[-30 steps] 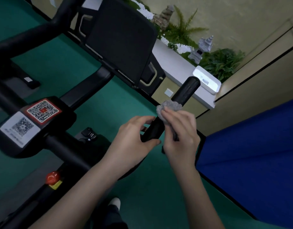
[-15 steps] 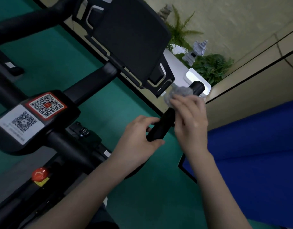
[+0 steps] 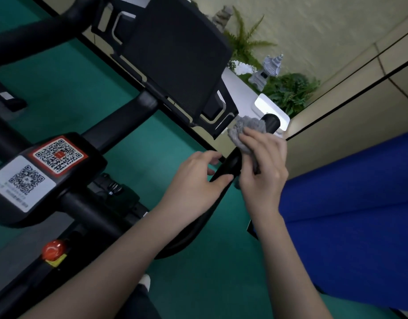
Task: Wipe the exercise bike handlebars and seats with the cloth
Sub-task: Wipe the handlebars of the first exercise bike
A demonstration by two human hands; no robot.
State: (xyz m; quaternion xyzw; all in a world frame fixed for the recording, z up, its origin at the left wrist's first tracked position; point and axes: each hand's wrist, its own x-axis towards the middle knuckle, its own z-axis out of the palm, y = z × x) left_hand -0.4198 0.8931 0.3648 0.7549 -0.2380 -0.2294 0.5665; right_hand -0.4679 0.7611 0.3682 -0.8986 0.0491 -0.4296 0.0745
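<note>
Nearest to us, low in the head view: a white shoe tip (image 3: 145,280) on the green floor (image 3: 60,88), and a red knob (image 3: 51,248) on the black bike frame at lower left. Next, our left hand (image 3: 193,180) – fingers and thumb curled round the lower stretch of the black handlebar (image 3: 230,166), gripping it. Just beyond and touching the same bar, our right hand (image 3: 265,166) – fingers curled round the grey cloth (image 3: 246,130), which it holds bunched against the bar a little short of its rounded end; the cloth bulges out above the fingertips, and a fold of it hangs under the palm. To our right lies a large blue padded surface (image 3: 350,215). To our left, at about the hands' depth, a black plate (image 3: 44,171) on the frame carries two QR-code labels, one white, one red-bordered. Farther on, a dark blank panel (image 3: 175,54) stands in its bracket above the crossbar. Farthest, along the beige wall: a white ledge (image 3: 235,81) bearing a small white box (image 3: 271,109), a grey stone lantern ornament (image 3: 266,70) and green ferns (image 3: 290,90).
</note>
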